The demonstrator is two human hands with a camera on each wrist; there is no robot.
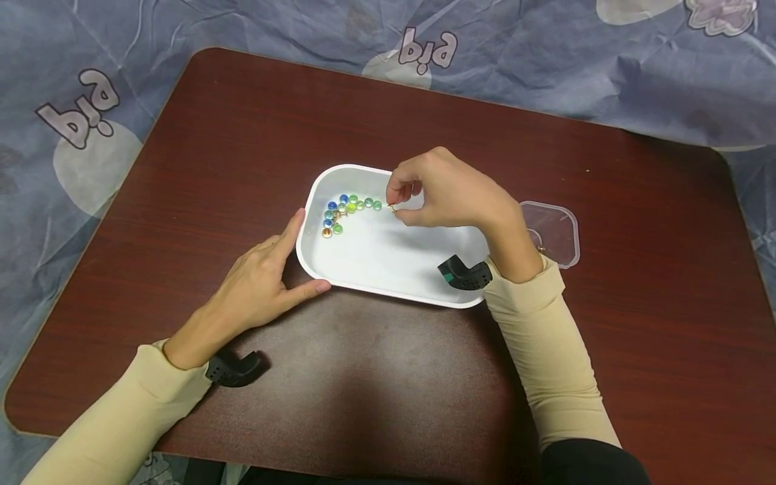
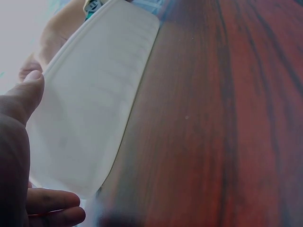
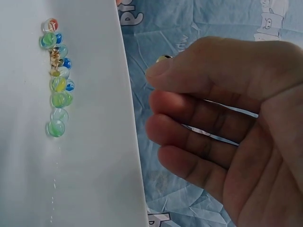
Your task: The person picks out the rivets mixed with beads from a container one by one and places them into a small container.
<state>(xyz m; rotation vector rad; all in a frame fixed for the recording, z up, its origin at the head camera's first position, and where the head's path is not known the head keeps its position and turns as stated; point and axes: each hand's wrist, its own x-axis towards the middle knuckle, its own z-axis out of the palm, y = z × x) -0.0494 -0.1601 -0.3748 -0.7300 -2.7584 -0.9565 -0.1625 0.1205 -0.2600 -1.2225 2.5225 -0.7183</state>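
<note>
A white tray holds several glass marbles, green, blue, yellow and amber, lined up in a bent row toward its left end. Small gold pieces lie among them. My right hand is over the tray, pinching a small shiny gold piece between thumb and forefinger near the right end of the row; its exact kind is too small to tell. In the right wrist view the other fingers curl loosely below. My left hand rests against the tray's left end, thumb at the front rim, fingers extended along the side.
A clear plastic container stands right of the tray, partly behind my right wrist, with a small gold piece in it. Everything stands on a dark red-brown wooden table. Blue printed fabric lies beyond its far edge.
</note>
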